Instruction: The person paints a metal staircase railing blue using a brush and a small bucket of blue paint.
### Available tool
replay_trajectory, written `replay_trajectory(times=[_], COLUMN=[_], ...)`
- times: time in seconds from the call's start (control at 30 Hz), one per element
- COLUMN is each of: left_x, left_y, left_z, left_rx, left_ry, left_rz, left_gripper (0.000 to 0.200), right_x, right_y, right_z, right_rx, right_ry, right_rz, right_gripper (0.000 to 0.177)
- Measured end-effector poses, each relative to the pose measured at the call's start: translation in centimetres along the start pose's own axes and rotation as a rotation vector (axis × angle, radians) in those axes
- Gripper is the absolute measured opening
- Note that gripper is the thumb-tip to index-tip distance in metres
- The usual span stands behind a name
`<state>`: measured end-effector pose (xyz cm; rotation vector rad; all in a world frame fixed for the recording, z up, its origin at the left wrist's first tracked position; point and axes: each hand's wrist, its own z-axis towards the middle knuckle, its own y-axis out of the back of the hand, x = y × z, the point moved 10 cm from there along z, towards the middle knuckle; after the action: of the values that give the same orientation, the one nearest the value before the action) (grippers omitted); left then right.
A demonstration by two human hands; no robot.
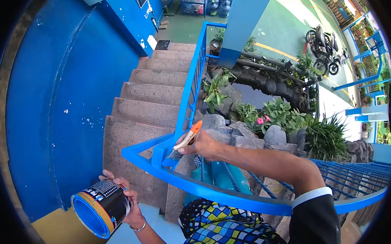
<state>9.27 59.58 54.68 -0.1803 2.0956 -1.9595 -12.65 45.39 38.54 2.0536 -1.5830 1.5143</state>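
Observation:
My right hand [201,146] is closed round a paintbrush [188,138] with a pale wooden handle and an orange tip. Its dark bristles [174,156] point down against the blue metal railing [193,187], close to the corner post. At the lower left, my left hand [128,201] grips a paint can [104,202] with a black label, tilted so that its open end faces me. Blue paint [89,215] shows inside the can's rim.
Tiled stairs [153,87] descend between the blue wall [83,104] and the railing. Beyond the railing lie rocks, plants [279,114] and a pond [257,94]. Parked motorcycles [324,48] stand on the green court; water jugs [217,7] are at the stair bottom.

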Motion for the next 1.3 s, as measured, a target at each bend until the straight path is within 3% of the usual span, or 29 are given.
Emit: replay_trajectory(times=[0.2,0.3,0.53,0.77,0.97,1.07,1.2,1.3], left_x=[0.0,-0.1,-0.3,-0.7,-1.2,-1.1,-1.4,-1.1], left_y=[1.0,1.5,1.5,1.7,2.3,2.3,2.5,2.6], left_z=[0.8,1.1,1.4,1.5,1.4,1.4,1.4,1.5], left_rx=[-0.036,-0.051,-0.04,-0.059,-0.065,-0.071,-0.071,-0.069], left_ry=[0.028,0.039,0.049,0.049,0.047,0.046,0.041,0.048], left_rz=[0.009,0.009,0.011,0.015,0.018,0.017,0.018,0.005], left_gripper=[0.07,0.07,0.07,0.069,0.069,0.069,0.069,0.069], right_x=[0.1,0.3,0.1,1.3,2.9,3.0,3.5,3.1], right_y=[-1.7,-1.6,0.1,-3.2,-3.2,-5.2,-4.5,-4.1], right_z=[-0.2,-1.5,-0.2,-1.4,-1.0,-1.2,-1.8,-1.4], right_rx=[0.097,0.201,0.078,0.204,0.083,0.136,0.148,0.091], right_ry=[0.013,-0.077,-0.004,0.121,0.03,0.155,0.171,0.051], right_rz=[-0.105,-0.143,-0.1,-0.269,-0.147,-0.257,-0.359,-0.186], right_gripper=[0.03,0.03,0.027,0.026,0.025,0.023,0.023,0.02])
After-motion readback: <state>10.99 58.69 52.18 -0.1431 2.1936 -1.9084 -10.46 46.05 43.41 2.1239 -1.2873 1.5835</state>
